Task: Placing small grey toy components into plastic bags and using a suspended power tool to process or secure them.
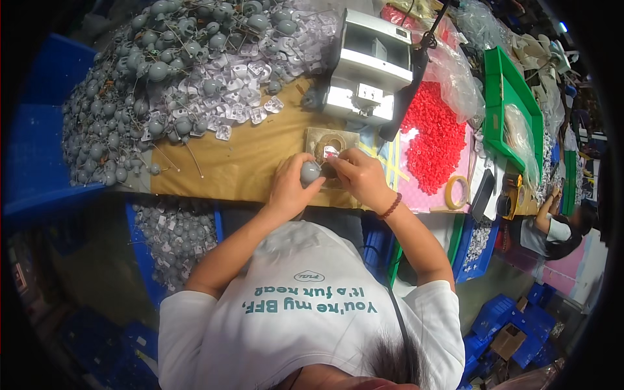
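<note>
Under the near edge of the table, to the left, a blue bin (218,224) is heaped with grey balls and small pale parts. Below the table to the right, another blue bin (463,263) holds small white parts. At the table's left end stands a large blue container (39,140), with grey balls piled up beside it. Farther off on the right, a long green tray (494,97) holds crumpled clear plastic.

The table (227,166) has a brown covering in front of the person. On it, before the chest, sits a square metal block (351,138) with an oval hollow; a small red-and-white piece (330,152) lies in the hollow. A roll of yellow tape (457,192) and a heap of small red parts (434,146) lie to the right on a pink surface. Beyond the block is a white machine (367,71); to its left, wired grey balls (188,49) spread over white plastic plates (237,97). Far right, a co-worker (552,231) sits near blue crates (513,325) on the floor.

Both forearms reach forward, elbows out. The left hand (290,185) curls its fingers and thumb around one grey ball (311,171) beside the block. The right hand (361,177), beaded bracelet (391,206) at its wrist, bends thumb and forefinger close together over the hollow, near the red-and-white piece; whether they pinch it is too small to tell.
</note>
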Demonstrator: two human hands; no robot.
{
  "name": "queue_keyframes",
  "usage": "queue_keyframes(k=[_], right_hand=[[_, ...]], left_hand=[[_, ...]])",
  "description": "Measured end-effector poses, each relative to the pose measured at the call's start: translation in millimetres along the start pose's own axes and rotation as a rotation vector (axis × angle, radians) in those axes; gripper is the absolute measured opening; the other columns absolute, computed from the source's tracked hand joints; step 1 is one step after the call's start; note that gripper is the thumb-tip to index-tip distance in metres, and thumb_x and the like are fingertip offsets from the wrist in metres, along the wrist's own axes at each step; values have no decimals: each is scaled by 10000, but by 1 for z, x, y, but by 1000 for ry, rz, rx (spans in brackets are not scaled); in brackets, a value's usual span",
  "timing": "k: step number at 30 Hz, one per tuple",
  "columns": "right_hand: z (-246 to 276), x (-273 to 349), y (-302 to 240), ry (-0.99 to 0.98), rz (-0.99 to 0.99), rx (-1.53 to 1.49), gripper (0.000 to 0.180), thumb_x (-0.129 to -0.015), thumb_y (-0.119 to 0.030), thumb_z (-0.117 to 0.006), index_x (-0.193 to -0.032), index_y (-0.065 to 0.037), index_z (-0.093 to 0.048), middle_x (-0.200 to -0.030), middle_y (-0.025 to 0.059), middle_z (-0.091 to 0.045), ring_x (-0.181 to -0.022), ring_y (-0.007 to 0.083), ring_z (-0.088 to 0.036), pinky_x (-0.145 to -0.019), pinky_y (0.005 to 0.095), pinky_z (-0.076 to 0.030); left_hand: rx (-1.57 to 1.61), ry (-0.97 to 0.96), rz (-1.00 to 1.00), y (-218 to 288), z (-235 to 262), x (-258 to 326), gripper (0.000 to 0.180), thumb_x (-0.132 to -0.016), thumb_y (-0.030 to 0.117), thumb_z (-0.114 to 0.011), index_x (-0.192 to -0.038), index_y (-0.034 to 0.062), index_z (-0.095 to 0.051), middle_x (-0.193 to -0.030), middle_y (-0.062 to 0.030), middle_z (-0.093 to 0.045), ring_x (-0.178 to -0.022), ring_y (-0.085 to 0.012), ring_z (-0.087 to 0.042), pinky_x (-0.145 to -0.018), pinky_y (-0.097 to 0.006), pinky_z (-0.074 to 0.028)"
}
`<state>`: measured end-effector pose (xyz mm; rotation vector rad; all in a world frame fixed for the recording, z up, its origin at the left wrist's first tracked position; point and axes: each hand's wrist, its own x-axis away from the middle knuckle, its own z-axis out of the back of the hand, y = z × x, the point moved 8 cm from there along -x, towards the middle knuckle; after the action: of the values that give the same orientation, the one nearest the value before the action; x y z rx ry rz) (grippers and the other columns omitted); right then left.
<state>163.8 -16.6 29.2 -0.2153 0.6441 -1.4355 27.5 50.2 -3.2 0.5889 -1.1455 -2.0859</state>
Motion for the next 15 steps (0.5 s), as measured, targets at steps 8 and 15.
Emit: queue_keyframes(k=[8, 15], right_hand=[[-5, -8, 1, -93, 124, 204, 311, -731, -106, -658, -1041, -87, -677, -910, 65, -589, -842, 241, -614, -679, 351, -528], [-8, -9, -13, -184, 342, 346, 192, -753, -112, -641, -909, -1, -657, -905, 67, -562, -834, 223, -573, -670, 343, -493]], left_hand=[[-31, 20, -25, 4, -12, -11, 433, -775, 127, -751, -1144, 15, -555, -1078, -165, -560, -1022, -351, -538, -886, -414, -442], [-193, 59, -123, 18, -6, -17, 429, -756, 68, -688, -1164, 33, -560, -1139, -152, -558, -1057, -361, -526, -912, -434, -437]])
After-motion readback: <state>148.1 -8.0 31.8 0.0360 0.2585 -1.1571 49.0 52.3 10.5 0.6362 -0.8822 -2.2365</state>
